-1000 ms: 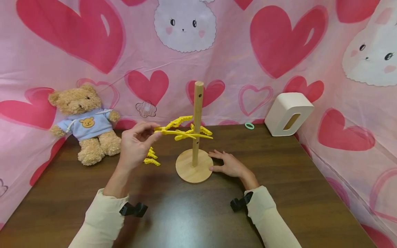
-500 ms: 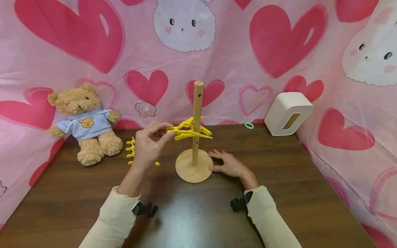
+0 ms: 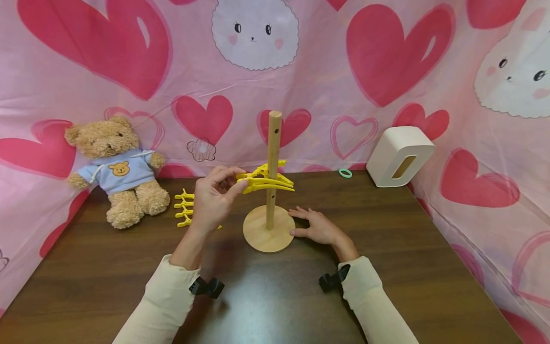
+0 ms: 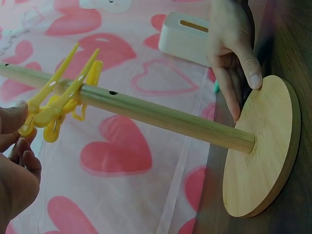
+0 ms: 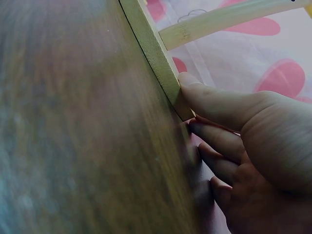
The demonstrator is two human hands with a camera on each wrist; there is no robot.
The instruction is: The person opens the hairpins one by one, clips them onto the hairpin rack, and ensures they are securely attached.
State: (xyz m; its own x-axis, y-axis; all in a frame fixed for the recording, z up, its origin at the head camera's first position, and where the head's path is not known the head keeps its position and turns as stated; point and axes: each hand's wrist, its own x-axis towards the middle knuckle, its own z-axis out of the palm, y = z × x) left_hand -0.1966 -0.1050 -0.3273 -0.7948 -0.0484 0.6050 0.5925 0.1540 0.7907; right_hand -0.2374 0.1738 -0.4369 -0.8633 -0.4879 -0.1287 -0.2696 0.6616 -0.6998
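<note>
In the head view my left hand (image 3: 215,198) pinches the end of a yellow alligator hair clip (image 3: 262,184) between thumb and fingers. Its long prongs lie across the upright wooden post (image 3: 274,141). Another yellow clip (image 4: 92,75) sits on the post close behind it in the left wrist view; the two overlap, so where they meet is hard to tell. My right hand (image 3: 318,228) holds the rim of the post's round wooden base (image 3: 258,234). The thumb (image 5: 209,97) lies against the rim in the right wrist view, with the fingers curled beside it.
Several more yellow clips (image 3: 185,209) lie in a row on the dark wooden table (image 3: 275,296), partly behind my left hand. A teddy bear (image 3: 113,167) sits at the left. A white tissue box (image 3: 399,156) and a small green ring (image 3: 345,173) stand at the back right.
My left hand has moved right with the yellow clip, which now sits closer across the post. The clips on the table have come more into sight. My right hand has stayed at the base.
</note>
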